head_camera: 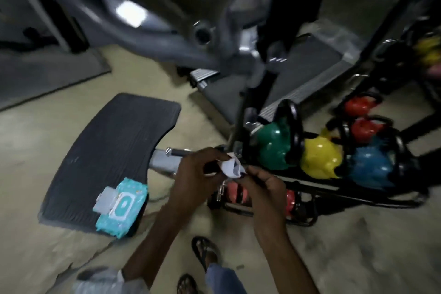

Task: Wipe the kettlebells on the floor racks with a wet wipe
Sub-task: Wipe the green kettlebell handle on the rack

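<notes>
Nearest, the person's sandalled feet (205, 254) stand on the bare floor (346, 258). Above them both hands meet over the rack's near end: the left hand (194, 172) and right hand (263, 188) each pinch the white wipe (231, 167), which is bunched between the fingertips and clear of any kettlebell. To the left, the teal wipe pack (121, 207) lies with its flap open on a dark mat (107, 150).

The step in hand looks like opening the wipe out. It is best spread flat over the palm, so that a broad damp face meets the metal, not a wad.

Just beyond the hands, the black rack (334, 188) carries the green kettlebell (272, 145), then the yellow one (321, 157) and the blue one (372, 167), with red ones (362, 127) behind. Starting at the green and working along the row would miss none; handles need a wrap-around pass. Red shapes on the lower bar are blurred, possibly more kettlebells. Farther off stand grey machine frames (167, 38).
</notes>
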Action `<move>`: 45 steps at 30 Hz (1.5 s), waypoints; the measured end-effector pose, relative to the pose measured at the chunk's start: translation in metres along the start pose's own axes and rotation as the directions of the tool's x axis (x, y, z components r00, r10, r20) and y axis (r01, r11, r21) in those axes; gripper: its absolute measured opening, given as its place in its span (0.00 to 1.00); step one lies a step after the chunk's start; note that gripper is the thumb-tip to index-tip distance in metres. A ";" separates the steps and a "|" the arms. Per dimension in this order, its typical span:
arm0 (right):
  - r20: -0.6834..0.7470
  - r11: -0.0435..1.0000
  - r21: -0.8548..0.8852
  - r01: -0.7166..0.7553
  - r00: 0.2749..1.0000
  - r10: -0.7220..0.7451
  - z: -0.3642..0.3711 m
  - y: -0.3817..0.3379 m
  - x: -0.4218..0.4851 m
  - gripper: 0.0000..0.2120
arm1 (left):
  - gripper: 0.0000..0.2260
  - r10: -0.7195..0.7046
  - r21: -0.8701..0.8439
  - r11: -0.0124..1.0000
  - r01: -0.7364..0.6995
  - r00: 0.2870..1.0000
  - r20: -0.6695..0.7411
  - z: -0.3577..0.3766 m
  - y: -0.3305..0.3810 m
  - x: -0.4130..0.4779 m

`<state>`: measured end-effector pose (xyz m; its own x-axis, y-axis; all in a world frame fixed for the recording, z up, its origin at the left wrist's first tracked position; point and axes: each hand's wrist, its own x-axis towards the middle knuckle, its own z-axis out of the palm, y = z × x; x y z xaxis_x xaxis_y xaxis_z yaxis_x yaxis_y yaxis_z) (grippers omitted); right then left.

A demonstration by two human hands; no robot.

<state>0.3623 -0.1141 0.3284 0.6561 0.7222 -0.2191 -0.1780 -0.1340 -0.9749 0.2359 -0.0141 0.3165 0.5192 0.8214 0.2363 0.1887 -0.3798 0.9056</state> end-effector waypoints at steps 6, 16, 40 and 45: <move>-0.187 0.991 0.008 0.132 0.974 -0.128 -0.081 -0.062 -0.013 0.03 | 0.15 0.162 0.006 0.986 -0.165 0.973 0.162 0.062 0.091 0.032; -0.297 0.957 -0.199 0.211 0.917 -0.264 -0.139 -0.079 0.098 0.07 | 0.19 0.103 0.047 0.993 -0.111 0.982 0.157 0.126 0.101 0.091; 0.077 0.920 -0.266 0.288 0.957 -0.278 -0.105 -0.041 0.272 0.03 | 0.46 -0.308 0.554 0.808 0.204 0.946 0.101 0.163 0.066 0.121; 0.073 0.979 -0.100 -0.180 0.980 0.188 -0.102 -0.021 0.316 0.07 | 0.46 -0.312 0.592 0.784 0.184 0.942 0.121 0.162 0.066 0.120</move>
<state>0.6480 0.0482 0.2758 0.5558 0.7317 -0.3946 -0.2186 -0.3293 -0.9186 0.4460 -0.0097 0.3475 0.5310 0.8411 -0.1026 0.7373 -0.3989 0.5453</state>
